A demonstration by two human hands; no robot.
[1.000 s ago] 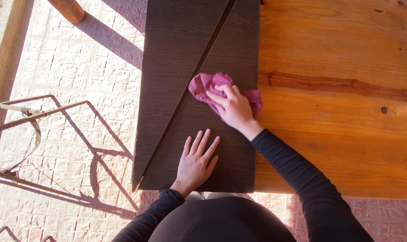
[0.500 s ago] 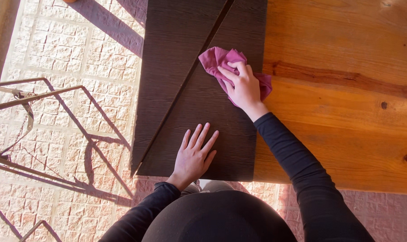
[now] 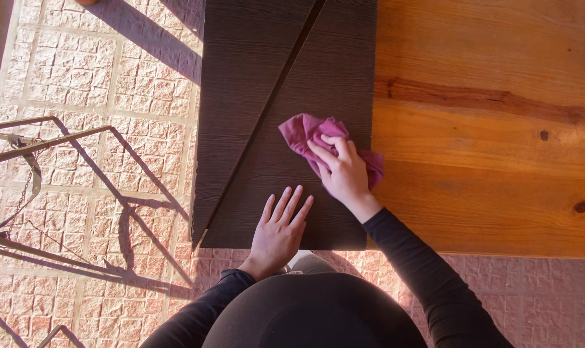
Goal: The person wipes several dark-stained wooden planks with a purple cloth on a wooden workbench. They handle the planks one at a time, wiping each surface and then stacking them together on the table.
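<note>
Nearest is the person's dark rounded front, with two black sleeves reaching away from it. The left hand (image 3: 279,229) lies flat, palm down, on the near edge of the dark panel (image 3: 318,84), fingers spread and straight, holding nothing. The right hand (image 3: 342,171) sits a little farther and to the right, wrist bent, fingers curled down over one cloth (image 3: 305,132) (a crumpled magenta rag, soft and creased), pressing it against the panel; its grip is closed loosely on the cloth. The cloth lies on the panel's right part, close to the seam with the wood. The panel is dark brown with fine straight grain, and one thin diagonal groove splits it into two wedge shapes. To the right the tabletop (image 3: 498,161) is warm orange wood, smooth, with a darker streak and two small knots. On the left, the floor (image 3: 99,84) is pale, rough paving blocks under thin metal bars (image 3: 47,138) and their shadows.
</note>
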